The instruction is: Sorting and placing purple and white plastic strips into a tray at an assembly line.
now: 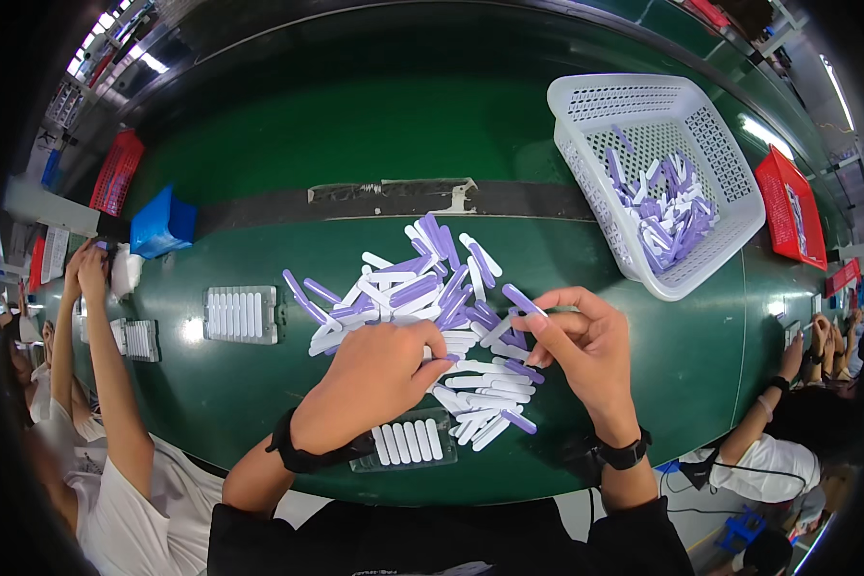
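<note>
I see the right hand pinching 1 purple strip by the pile, long axis slanting, free end up-left; the left hand's grip I can't tell.

Strips — purple and white

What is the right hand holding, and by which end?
The right hand pinches a purple strip by its lower-right end.
</note>
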Tool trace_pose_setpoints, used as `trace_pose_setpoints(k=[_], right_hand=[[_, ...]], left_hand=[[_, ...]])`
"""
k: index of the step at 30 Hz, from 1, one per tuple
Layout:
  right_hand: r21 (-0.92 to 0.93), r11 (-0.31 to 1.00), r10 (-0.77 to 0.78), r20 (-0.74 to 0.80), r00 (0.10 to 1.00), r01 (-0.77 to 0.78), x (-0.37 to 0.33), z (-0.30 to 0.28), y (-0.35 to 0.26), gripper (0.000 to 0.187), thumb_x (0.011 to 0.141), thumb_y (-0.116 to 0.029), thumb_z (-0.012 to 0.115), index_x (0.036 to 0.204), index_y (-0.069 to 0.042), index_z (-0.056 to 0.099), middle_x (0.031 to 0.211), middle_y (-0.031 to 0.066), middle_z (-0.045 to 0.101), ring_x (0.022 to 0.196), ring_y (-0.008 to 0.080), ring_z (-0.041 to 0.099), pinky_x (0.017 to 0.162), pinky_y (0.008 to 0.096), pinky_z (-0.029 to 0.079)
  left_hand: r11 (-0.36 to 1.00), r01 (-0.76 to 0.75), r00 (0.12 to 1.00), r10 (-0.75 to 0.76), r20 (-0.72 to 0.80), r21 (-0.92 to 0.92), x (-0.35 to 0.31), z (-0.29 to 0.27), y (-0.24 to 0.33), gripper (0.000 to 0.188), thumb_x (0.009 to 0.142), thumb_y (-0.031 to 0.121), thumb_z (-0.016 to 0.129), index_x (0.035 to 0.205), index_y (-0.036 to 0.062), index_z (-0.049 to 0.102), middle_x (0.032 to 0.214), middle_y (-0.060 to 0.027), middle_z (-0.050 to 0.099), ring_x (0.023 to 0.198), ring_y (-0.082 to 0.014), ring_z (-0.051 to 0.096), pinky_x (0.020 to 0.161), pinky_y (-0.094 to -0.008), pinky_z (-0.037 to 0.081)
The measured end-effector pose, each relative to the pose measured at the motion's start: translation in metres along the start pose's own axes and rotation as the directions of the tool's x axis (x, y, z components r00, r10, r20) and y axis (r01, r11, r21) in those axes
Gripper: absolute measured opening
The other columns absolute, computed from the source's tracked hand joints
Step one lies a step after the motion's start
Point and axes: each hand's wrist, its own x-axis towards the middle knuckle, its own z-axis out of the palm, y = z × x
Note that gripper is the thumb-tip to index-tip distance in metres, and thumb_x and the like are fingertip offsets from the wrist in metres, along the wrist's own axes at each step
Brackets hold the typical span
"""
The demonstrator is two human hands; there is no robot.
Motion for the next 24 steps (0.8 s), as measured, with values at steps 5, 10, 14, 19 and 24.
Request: trace_pose_setpoints(k=[5,10,14,19,24], right_hand=[[0.022,1.0,-0.001,-0.014,1.0,0.001,-0.006,0.0,-0.002,0.022,0.099,-0.007,0.072,0.116,0.006,0.068,0.1,0.0143,0.08,0.067,0.0087,0.068,0.061,0.0222,0.053],[-0.019,1.0,0.008,-0.001,1.0,-0.008,-0.008,0.004,-0.003,0.019,0.099,-0.008,0.073,0.111,0.005,0.07,0.099,0.0137,0.08,0.069,0.009,0.069,0.061,0.0222,0.053],[-0.051,0.998,0.025,0.04,0.999,-0.023,-0.004,0.01,0.007,0.018,0.099,-0.01,0.073,0.11,0.004,0.072,0.099,0.0123,0.08,0.069,0.0085,0.069,0.062,0.0225,0.053],[-0.069,0.995,0.079,0.069,0.994,-0.075,0.0,0.021,0.013,0.016,0.099,-0.011,0.073,0.108,0.003,0.073,0.093,0.0094,0.08,0.069,0.0072,0.067,0.063,0.0212,0.052],[-0.164,0.986,0.062,0.12,0.991,-0.042,0.001,0.026,0.021,0.014,0.1,-0.011,0.074,0.107,0.001,0.074,0.086,0.0041,0.077,0.069,0.002,0.063,0.061,0.0174,0.045]], left_hand=[[0.857,0.212,0.977,-0.194,0.086,-0.47,0.005,-0.011,0.004,0.018,0.1,0.02,0.073,0.095,0.003,0.073,0.051,0.0074,0.047,0.05,-0.0029,0.039,0.051,-0.0267,0.027],[0.676,0.157,0.984,-0.166,0.058,-0.72,0.001,-0.013,-0.005,0.021,0.102,0.016,0.071,0.106,-0.0036,0.077,0.063,0.0074,0.056,0.059,0.0015,0.042,0.054,-0.022,0.03],[0.475,0.145,0.985,-0.152,0.081,-0.868,-0.003,-0.013,-0.006,0.028,0.103,0.02,0.07,0.114,-0.0055,0.077,0.074,0.0038,0.069,0.064,0.0011,0.049,0.058,-0.0193,0.038],[0.432,0.175,0.98,-0.166,0.113,-0.885,-0.01,-0.011,-0.011,0.03,0.103,0.022,0.07,0.112,-0.0053,0.078,0.074,0.0048,0.068,0.066,0.0018,0.05,0.061,-0.018,0.04],[0.406,0.091,0.989,-0.146,0.034,-0.909,-0.011,-0.003,-0.012,0.029,0.103,0.021,0.07,0.111,-0.0051,0.078,0.066,0.0106,0.057,0.061,0.0035,0.039,0.056,-0.019,0.031]])
